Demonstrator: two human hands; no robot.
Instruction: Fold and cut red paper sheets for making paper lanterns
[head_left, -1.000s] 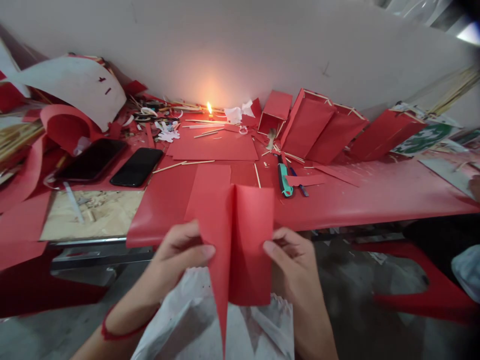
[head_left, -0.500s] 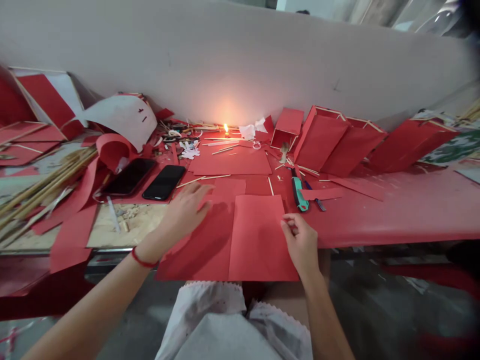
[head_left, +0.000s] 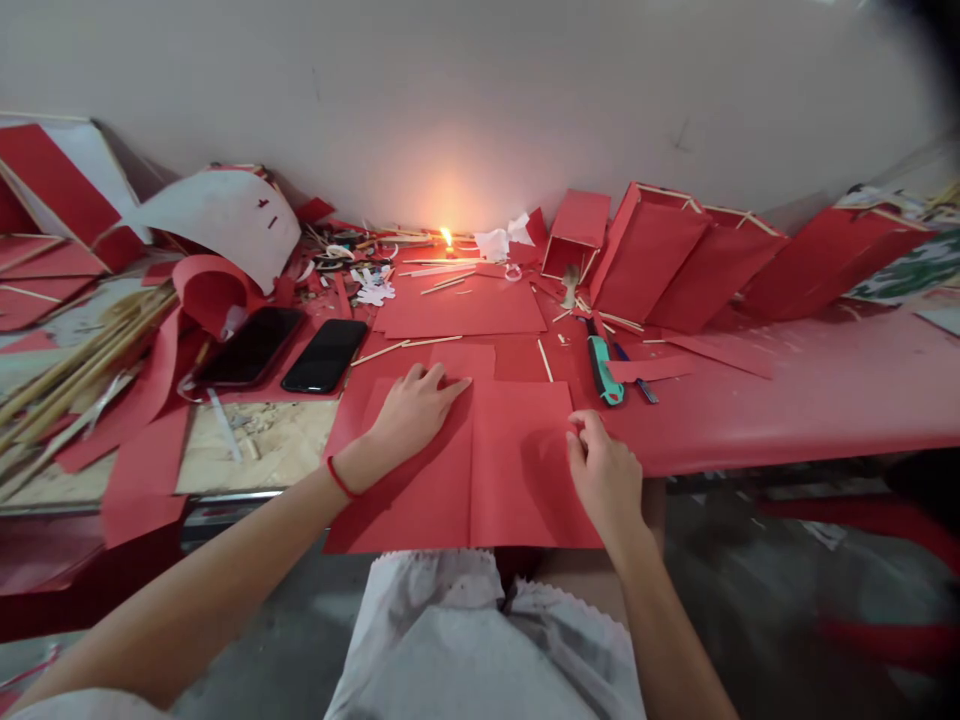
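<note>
A creased red paper sheet (head_left: 517, 470) lies at the table's front edge, its fold running up the middle. Flat on its left half, fingers spread, rests my left hand (head_left: 415, 412), with the index fingertip near the top of the crease. At the sheet's right edge is my right hand (head_left: 604, 465), fingers curled with thumb and index close together; whether paper is between them is hard to see. A green cutter (head_left: 604, 370) lies just beyond it.
A small flame (head_left: 448, 238) burns at the back by the wall. Two phones (head_left: 325, 356), bamboo sticks (head_left: 82, 355) and paper strips lie left. Red stick-framed boxes (head_left: 649, 255) stand back right. Thin sticks and scraps are scattered about.
My left hand has come down onto the sheet and moved right toward the crease. The sheet's left part now lies under it. My right hand stays at the right edge. The view has shifted slightly.
</note>
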